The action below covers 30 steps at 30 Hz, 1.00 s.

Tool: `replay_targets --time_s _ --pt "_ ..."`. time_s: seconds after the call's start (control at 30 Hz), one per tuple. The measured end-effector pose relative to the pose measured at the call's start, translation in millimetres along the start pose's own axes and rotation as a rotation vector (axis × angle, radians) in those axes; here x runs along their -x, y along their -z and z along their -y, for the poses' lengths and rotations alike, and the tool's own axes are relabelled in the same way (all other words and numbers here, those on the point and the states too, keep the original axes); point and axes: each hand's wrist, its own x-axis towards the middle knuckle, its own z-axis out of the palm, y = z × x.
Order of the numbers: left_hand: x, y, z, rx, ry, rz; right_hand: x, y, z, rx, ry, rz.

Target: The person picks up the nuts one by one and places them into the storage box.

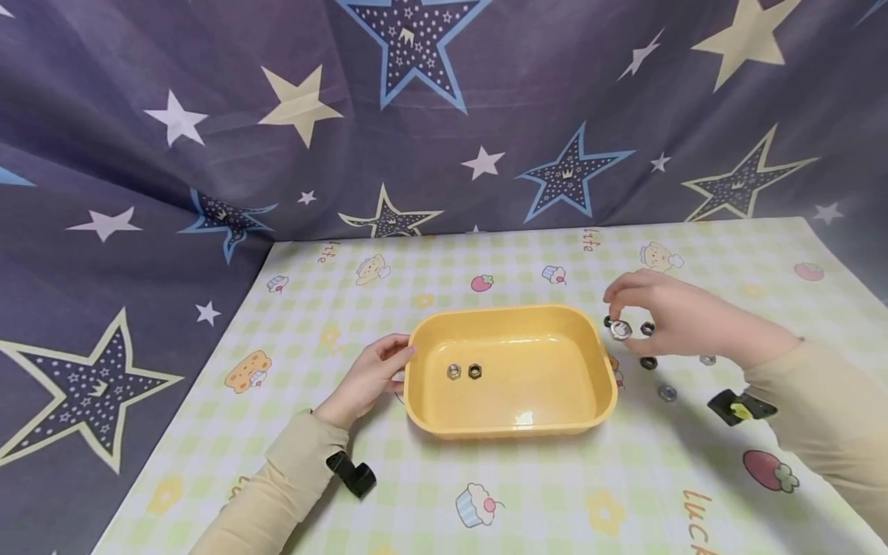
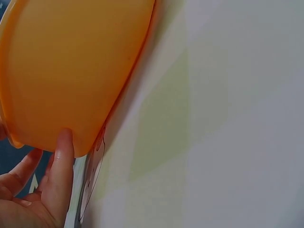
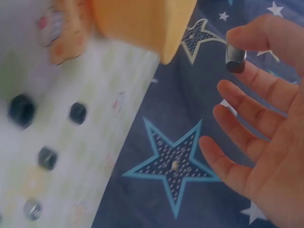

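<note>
A yellow plastic tray (image 1: 509,426) stands on the table, and my left hand (image 1: 368,378) holds its left end, fingers against the outer wall (image 2: 61,85). Two hex nuts lie inside the tray: a silver nut (image 1: 454,371) and a dark nut (image 1: 475,371). To the right of the tray, my right hand (image 1: 666,312) pinches a silver hex nut (image 3: 235,59) between thumb and forefinger, above the table. Its other fingers are spread apart. Below and around this hand lie several loose nuts, among them a dark one (image 1: 648,362) and a silver one (image 1: 667,392).
A checked tablecloth (image 1: 388,493) with printed cakes and berries covers the table. Behind it hangs a dark curtain (image 1: 229,46) with stars. Black camera mounts sit on both wrists.
</note>
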Motion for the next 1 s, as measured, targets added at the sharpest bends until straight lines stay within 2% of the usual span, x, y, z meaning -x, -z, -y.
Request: replay_targets --time_s 0.43,0.8,1.0 --pt "1.0 1.8 -6.0 -0.027 -0.011 0.024 -45.4 -1 18 -0.083 0.076 -0.017" --pt "2.1 5.0 -8.2 -0.055 -0.012 0.083 -74.8 -20 32 -0.179 0.045 0.014" --pt "1.9 6.6 -9.6 -0.08 0.003 0.104 -87.1 -31 39 -0.234 0.069 0.024"
